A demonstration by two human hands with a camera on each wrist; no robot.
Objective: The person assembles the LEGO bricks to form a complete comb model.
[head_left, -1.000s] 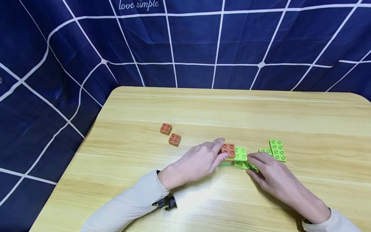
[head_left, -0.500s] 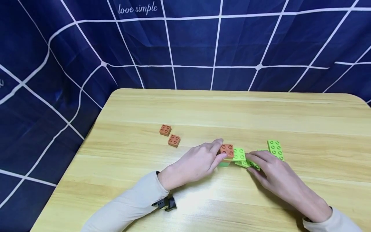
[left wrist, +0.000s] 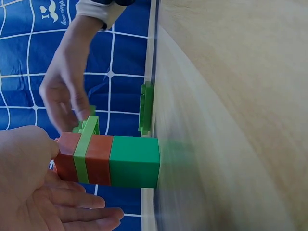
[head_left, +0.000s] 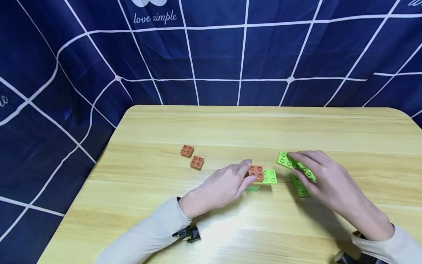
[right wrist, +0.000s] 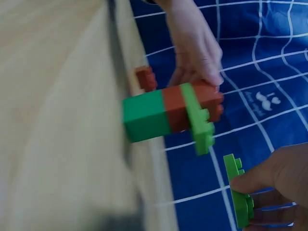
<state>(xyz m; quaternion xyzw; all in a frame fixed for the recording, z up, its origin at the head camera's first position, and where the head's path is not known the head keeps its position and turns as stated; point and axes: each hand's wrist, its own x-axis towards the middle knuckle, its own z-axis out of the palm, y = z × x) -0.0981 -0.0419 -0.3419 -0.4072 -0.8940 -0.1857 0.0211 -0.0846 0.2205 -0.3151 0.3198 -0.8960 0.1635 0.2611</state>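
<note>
Plate (right wrist: pixel 239 199): lime green, up off the table (head_left: pixel 211 128) right of the stack, on a slant, 1 end of its long axis pointing far-left and the other near-right, studs up
Right hand (head_left: pixel 333 181): pinching that piece, thumb on 1 side, fingers on the other, opened only about as wide as it
Stack (left wrist: pixel 103 161): upright on the table, long axis vertical. Smooth boxy green block (left wrist: pixel 134 161) at the bottom, orange-brown brick next, then a lime layer (head_left: pixel 270 176) jutting right, then the top brick (head_left: pixel 255 172)
Left hand (head_left: pixel 219 187): thumb and finger nipping the top brick, other fingers stretched out loosely
Spare plate (head_left: pixel 300 186): on the table, partly covered, running roughly near-to-far
Loose bricks (head_left: pixel 197 162): 2 squarish orange-brown ones, 4 studs each, over left
Textures: hard plastic, pale wood grain, creased blue cloth (head_left: pixel 214 51) with white lines
</note>
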